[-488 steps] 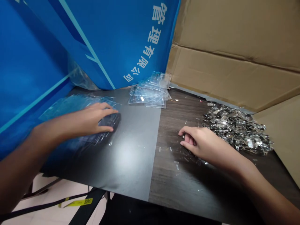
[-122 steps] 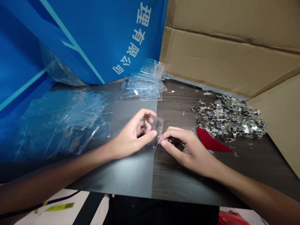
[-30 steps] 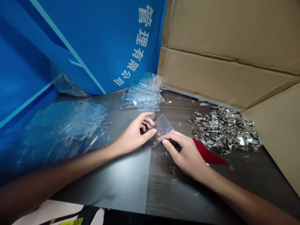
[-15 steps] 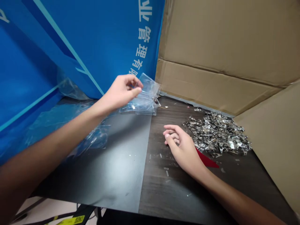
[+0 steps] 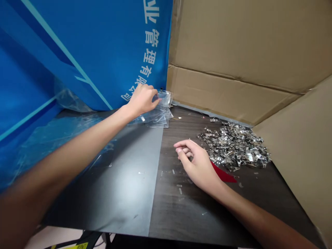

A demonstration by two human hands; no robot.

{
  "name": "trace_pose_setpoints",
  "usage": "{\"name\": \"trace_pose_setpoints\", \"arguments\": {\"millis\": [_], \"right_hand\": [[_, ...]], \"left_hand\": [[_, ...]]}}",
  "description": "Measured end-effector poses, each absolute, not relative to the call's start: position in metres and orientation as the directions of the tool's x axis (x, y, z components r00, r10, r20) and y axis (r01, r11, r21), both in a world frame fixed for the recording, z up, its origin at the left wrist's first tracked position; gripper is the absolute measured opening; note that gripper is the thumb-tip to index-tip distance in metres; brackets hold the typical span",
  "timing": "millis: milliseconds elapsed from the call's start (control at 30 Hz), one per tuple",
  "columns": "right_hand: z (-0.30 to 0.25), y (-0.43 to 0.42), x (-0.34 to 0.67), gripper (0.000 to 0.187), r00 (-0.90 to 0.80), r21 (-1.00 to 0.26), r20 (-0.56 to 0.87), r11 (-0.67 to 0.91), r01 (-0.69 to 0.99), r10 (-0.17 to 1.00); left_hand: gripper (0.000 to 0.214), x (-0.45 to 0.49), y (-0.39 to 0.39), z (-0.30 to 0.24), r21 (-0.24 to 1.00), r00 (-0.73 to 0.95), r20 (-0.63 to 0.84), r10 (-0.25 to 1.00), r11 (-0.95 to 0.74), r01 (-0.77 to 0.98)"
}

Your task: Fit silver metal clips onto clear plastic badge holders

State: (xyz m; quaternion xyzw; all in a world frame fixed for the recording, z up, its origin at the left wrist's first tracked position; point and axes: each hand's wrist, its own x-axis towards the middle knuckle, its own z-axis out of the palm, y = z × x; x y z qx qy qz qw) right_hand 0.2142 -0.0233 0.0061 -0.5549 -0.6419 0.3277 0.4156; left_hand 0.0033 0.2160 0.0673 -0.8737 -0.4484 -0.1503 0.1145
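Along the back and left of the table (image 5: 178,219) I see a blue banner (image 5: 103,38) with white lettering and pale stripes; along the table's back and right, creased brown cardboard (image 5: 241,41). Light glares softly on the table's grey half (image 5: 121,197), beside the wood-grained one. Pale floor (image 5: 58,237) shows below the table's near edge.

Handwork station, probably in a workshop; most of the room is hidden. You are at a wood-grain tabletop (image 5: 178,219), screened by a blue banner (image 5: 116,41) bearing white Chinese characters and by tall cardboard panels (image 5: 233,38). Evidence of bulk piecework before you: a loose heap of metal clips (image 5: 237,147) and a pile of clear plastic sleeves (image 5: 158,121)
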Motion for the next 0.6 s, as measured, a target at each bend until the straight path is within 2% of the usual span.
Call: {"name": "trace_pose_setpoints", "arguments": {"millis": [133, 233, 333, 433, 600], "right_hand": [[0.02, -0.017, 0.225, 0.02, -0.081, -0.78, 0.258, 0.257, 0.571, 0.963], [0.029, -0.005, 0.246, 0.018, -0.069, -0.627, 0.343, 0.284, 0.726, 0.937], [0.032, 0.012, 0.273, 0.017, -0.003, -0.459, 0.418, 0.214, 0.862, 0.908], [0.03, 0.025, 0.292, 0.019, 0.05, -0.408, 0.442, 0.151, 0.9, 0.896], [0.03, 0.028, 0.299, 0.022, 0.059, -0.388, 0.45, 0.135, 0.912, 0.891]], "left_hand": [[0.074, -0.019, 0.202, 0.063, -0.097, 0.621, 0.314, 0.719, -0.626, 0.774], [0.071, -0.037, 0.192, 0.064, -0.074, 0.616, 0.284, 0.735, -0.623, 0.778], [0.071, -0.047, 0.189, 0.059, -0.076, 0.641, 0.227, 0.733, -0.643, 0.762], [0.075, -0.044, 0.192, 0.05, -0.08, 0.669, 0.167, 0.725, -0.666, 0.742], [0.073, -0.028, 0.2, 0.047, -0.067, 0.679, 0.161, 0.716, -0.678, 0.732]]}}
